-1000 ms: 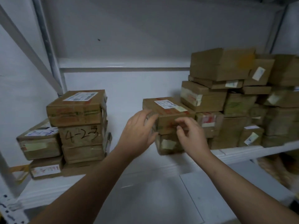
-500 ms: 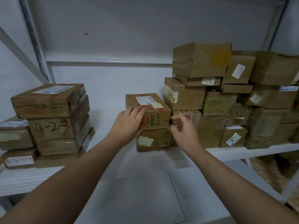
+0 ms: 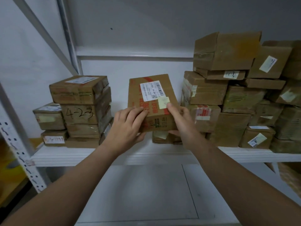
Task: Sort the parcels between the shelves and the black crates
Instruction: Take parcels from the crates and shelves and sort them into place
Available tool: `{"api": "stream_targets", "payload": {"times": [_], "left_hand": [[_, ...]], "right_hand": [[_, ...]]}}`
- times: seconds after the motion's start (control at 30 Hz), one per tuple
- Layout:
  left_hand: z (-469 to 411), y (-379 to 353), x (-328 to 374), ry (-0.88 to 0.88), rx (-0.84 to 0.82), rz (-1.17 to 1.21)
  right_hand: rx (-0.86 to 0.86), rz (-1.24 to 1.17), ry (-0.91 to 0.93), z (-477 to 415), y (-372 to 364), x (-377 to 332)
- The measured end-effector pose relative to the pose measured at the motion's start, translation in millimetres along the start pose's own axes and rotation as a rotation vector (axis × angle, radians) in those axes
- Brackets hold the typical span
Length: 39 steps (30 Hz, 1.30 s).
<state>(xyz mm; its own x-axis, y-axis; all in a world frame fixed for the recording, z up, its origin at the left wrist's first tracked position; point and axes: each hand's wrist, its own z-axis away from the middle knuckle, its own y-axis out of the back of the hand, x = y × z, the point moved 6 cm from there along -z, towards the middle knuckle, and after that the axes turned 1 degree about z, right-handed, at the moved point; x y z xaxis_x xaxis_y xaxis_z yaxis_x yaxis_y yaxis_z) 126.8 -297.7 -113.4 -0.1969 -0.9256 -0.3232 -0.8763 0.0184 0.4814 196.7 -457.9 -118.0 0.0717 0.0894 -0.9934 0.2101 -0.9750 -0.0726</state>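
Observation:
A brown cardboard parcel (image 3: 150,97) with a white barcode label, a small yellow sticker and red tape is tilted up toward me in the middle of the white shelf (image 3: 114,156). My left hand (image 3: 128,128) grips its lower left corner. My right hand (image 3: 182,123) holds its lower right side, thumb on top near the yellow sticker. Under it a smaller parcel (image 3: 162,137) still lies on the shelf. No black crate is in view.
A stack of parcels, one marked "4-23" (image 3: 81,114), stands at the left. A big pile of brown parcels (image 3: 236,95) fills the right of the shelf. A white perforated upright (image 3: 21,154) runs down the left. A lower white shelf (image 3: 146,193) lies below.
Both hands have closed on the top middle parcel and lifted its front, tilting it up off the parcel beneath. The view has shifted a little to the left.

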Motion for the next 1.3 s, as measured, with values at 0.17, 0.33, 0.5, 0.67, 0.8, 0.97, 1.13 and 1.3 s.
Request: {"api": "stream_targets", "payload": {"times": [0.17,0.33,0.5,0.67,0.8,0.97,1.13,1.3], "left_hand": [[7,9,-2,0.094,-0.093,0.264],[7,17,-31,0.697,-0.117,0.922],[17,2,-50,1.028,-0.088,1.434],[23,0,-52,1.031,-0.055,1.562],[28,4,-49,1.033,0.034,1.638],[41,2,-37,1.075,0.135,1.687],[59,4,-42,1.129,0.164,1.549],[64,7,-52,0.957,-0.007,1.3]], "right_hand": [[0.001,-0.122,0.13,3,2,7],[-0.076,-0.141,0.233,13,7,13],[-0.06,-0.097,0.282,27,4,13],[0.018,-0.11,0.347,45,3,5],[0.166,-0.206,0.376,55,-2,3],[0.241,-0.3,0.305,75,-42,39],[0.292,-0.218,0.328,88,-37,40],[0.315,-0.076,0.362,91,-12,28]]}}
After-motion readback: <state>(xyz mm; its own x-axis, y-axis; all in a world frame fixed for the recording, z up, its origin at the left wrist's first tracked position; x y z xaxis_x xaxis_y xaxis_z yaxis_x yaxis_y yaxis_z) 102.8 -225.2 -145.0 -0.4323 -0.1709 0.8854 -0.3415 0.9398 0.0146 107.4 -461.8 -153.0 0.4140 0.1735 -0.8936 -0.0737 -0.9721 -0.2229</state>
